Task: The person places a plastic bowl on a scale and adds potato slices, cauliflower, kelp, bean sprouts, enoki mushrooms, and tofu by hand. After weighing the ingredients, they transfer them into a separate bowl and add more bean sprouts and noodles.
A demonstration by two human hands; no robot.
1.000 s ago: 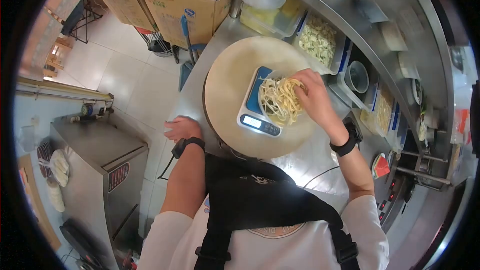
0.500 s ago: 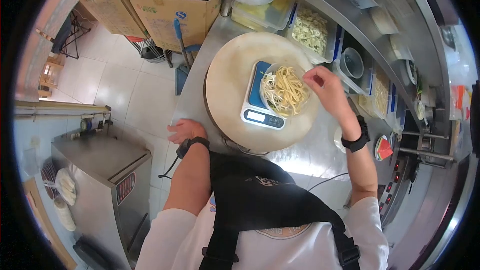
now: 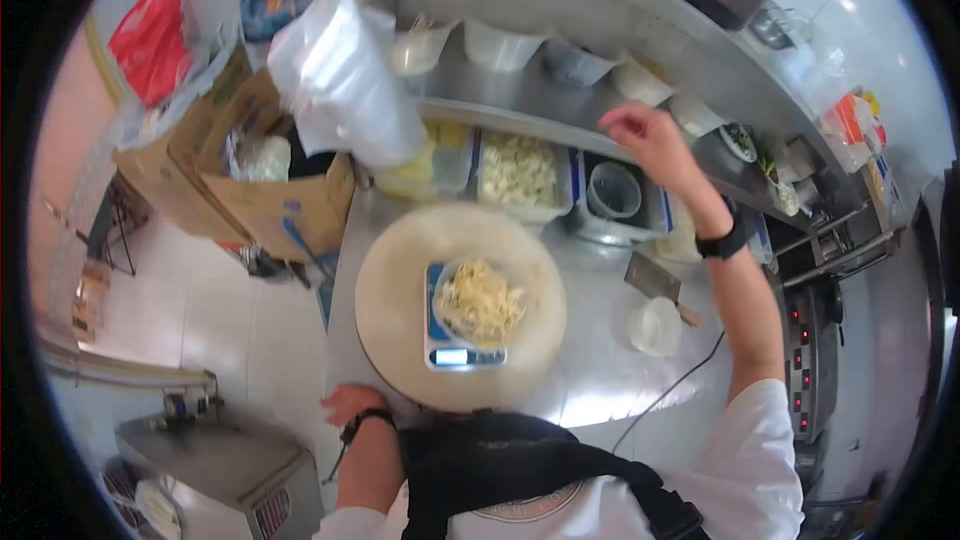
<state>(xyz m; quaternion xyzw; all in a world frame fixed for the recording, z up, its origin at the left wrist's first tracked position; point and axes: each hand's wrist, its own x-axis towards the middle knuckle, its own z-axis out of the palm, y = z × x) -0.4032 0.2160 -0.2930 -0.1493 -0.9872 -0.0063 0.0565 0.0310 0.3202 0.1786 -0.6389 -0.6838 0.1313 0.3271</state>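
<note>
A clear bowl of pale noodle-like strips and bean sprouts point(image 3: 480, 302) stands on a blue and white digital scale point(image 3: 435, 340). The scale rests on a thick round chopping board point(image 3: 390, 285). My right hand point(image 3: 655, 145) is raised in front of the shelf, near the white tubs, with its fingers loosely bent and nothing visible in them. My left hand point(image 3: 355, 403) hangs beside the table's left edge near the board, fingers loosely extended and holding nothing.
Along the shelf point(image 3: 480, 90) stand several plastic tubs. Beneath it are a bin of chopped pale food point(image 3: 517, 172) and a clear round container point(image 3: 613, 190). A cleaver point(image 3: 652, 277) and a white bowl point(image 3: 655, 327) lie at right. Cardboard boxes point(image 3: 270, 210) stand left.
My right hand has left the noodle bowl and moved up to the shelf. The view has tilted up, bringing the shelf tubs into sight. My left hand stays by the table edge.
</note>
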